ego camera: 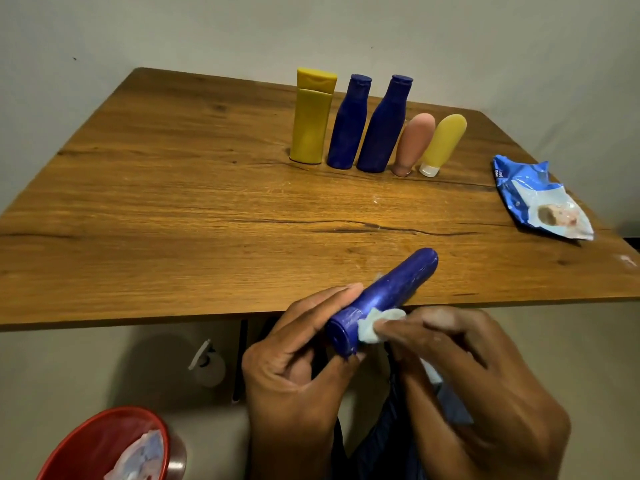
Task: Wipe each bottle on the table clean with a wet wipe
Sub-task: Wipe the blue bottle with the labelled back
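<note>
**Blue bottle held aslant over the near edge, wipe working at its cap end**

The blue bottle sits in the lower middle of the frame, lifted off the surface and hanging over its near edge. Its long axis runs on a diagonal: the cap end points down and left toward the camera, the base points up and right over the wood. The left hand grips it near the cap, thumb lying along the upper side and fingers curled round from below. The right hand comes in from the right, its fingers bunched together and pinching a crumpled wet wipe against the bottle's neck, just beside the cap. So the wipe lies right of the bottle and at its lower end; most of the body stretches away up and right from those fingers, and any further stroke would likely have to travel along that diagonal.

Five more bottles stand in a row at the upper middle of the frame, well apart from both hands. A torn blue wipe packet lies at the right edge of the surface, nearer the right hand. A red bin with crumpled paper inside shows at lower left, cut by the frame.

The bottle's underside and the left fingertips beneath it are hidden. The right fingers are blurred, so their exact hold on the wipe is hard to make out. How clean any bottle is cannot be told.
</note>
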`<action>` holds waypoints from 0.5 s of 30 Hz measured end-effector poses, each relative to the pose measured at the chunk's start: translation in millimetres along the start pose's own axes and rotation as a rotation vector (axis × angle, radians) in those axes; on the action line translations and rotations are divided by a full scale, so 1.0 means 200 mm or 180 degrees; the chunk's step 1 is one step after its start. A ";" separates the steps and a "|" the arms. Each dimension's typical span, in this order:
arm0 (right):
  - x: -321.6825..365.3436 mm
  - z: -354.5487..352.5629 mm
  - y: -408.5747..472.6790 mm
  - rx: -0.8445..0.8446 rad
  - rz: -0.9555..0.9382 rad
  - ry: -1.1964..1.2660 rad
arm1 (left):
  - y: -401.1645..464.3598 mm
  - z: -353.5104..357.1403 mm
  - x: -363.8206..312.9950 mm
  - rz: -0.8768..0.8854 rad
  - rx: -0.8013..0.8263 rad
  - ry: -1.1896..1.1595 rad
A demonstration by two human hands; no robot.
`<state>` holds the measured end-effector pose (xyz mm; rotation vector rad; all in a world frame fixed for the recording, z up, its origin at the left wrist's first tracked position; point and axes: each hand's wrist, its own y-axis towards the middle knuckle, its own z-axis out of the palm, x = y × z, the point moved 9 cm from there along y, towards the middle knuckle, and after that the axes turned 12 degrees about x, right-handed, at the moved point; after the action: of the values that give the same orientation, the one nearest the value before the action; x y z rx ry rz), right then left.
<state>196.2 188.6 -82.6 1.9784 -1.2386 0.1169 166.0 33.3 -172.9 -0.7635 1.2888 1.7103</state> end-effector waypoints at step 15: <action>-0.18 -0.05 0.06 -0.0107 0.0251 -0.0205 | 0.00 -0.01 0.02 -0.0159 -0.0009 -0.0027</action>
<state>170.3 218.7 -85.2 1.9184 -1.3519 0.0715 164.5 33.4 -177.4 -0.7829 1.2519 1.6741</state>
